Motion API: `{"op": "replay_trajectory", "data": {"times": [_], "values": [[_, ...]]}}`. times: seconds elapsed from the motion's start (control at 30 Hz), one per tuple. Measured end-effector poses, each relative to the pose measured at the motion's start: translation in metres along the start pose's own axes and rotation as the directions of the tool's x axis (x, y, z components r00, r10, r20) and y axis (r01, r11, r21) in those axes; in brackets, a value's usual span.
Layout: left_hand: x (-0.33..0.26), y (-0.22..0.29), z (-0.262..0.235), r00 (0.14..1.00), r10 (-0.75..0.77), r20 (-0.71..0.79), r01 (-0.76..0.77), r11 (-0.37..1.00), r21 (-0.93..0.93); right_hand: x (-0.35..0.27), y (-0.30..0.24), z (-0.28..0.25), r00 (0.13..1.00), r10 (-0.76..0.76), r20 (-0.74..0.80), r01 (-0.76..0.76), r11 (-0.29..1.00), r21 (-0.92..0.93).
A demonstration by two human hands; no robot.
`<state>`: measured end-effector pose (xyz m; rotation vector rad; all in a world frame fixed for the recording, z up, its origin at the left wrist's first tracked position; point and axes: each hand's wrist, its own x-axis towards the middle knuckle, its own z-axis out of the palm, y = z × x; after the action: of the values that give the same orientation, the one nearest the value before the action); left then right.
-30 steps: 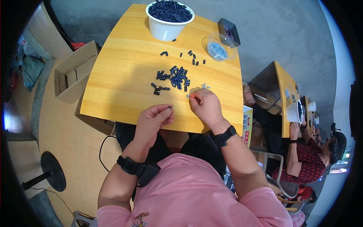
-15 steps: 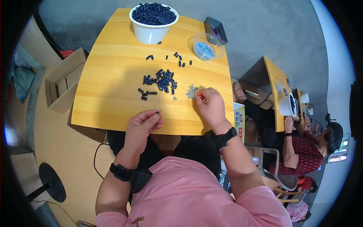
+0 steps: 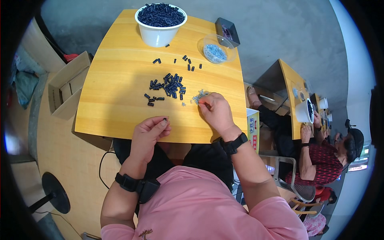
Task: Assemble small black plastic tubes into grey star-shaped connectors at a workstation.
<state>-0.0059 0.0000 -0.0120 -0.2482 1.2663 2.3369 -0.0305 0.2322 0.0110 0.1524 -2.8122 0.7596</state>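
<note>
My left hand point(image 3: 151, 130) is closed in a pinch near the table's front edge, with a small black plastic piece point(image 3: 165, 119) showing at the thumb and fingertip. My right hand point(image 3: 216, 111) reaches down to a little pile of silvery metal pieces point(image 3: 199, 96), which look like screws. Its thumb and forefinger are pinched together at the pile's near edge; whatever is between them is too small to make out. Left of that pile lies a heap of black plastic pieces point(image 3: 172, 86), with a few strays around it.
A white tub point(image 3: 157, 37) full of black pieces stands at the table's far side. Right of it are a clear bowl point(image 3: 216, 53) of silvery pieces and a dark tray point(image 3: 235, 36). A cardboard box point(image 3: 60, 92) sits left of the table. Another person point(image 3: 320, 160) works at a table further right.
My right hand has moved slightly left onto the silvery pile, its fingertips now pinching at the pile's edge. My left hand stays put with the black piece.
</note>
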Motion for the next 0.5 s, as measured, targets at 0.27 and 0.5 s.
{"op": "replay_trajectory", "data": {"times": [0.27, 0.5], "values": [[-0.001, 0.0, 0.0, 1.0, -0.001, -0.012, 0.001, 1.0, 0.005, 0.015, 0.002, -0.009, 0.999, 0.041, 0.015, -0.041, 0.999, 0.015], [0.0, 0.0, -0.001, 1.0, -0.011, -0.016, 0.011, 1.0, 0.001, 0.013, -0.02, 0.006, 0.993, -0.064, 0.1, 0.057, 0.995, 0.079]]}}
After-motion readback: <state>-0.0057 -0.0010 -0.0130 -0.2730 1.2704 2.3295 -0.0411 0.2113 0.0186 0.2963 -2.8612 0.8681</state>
